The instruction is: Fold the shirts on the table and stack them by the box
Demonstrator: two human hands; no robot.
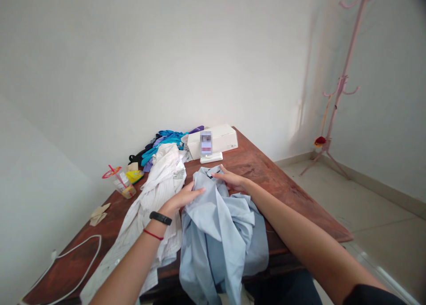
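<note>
A light blue-grey shirt (pixel 216 225) lies crumpled on the wooden table, its collar toward the wall and its lower part hanging over the front edge. On the left side of the collar area is my left hand (pixel 186 196), its fingers on the fabric and its thumb stretched over it. My right hand (pixel 231 180) holds the collar at its right side, near a dark label, with the fingertips partly hidden by cloth. White striped clothing (pixel 156 203) is spread just left of the blue-grey shirt, passing under my left forearm.
Behind are a white box (pixel 219 138), a phone (pixel 206 143) on a white stand (pixel 211 158) and a pile of blue and dark clothes (pixel 163 145). A plastic cup (pixel 124 185) and white cable (pixel 95 260) lie left. A pink coat rack (pixel 339 83) stands right.
</note>
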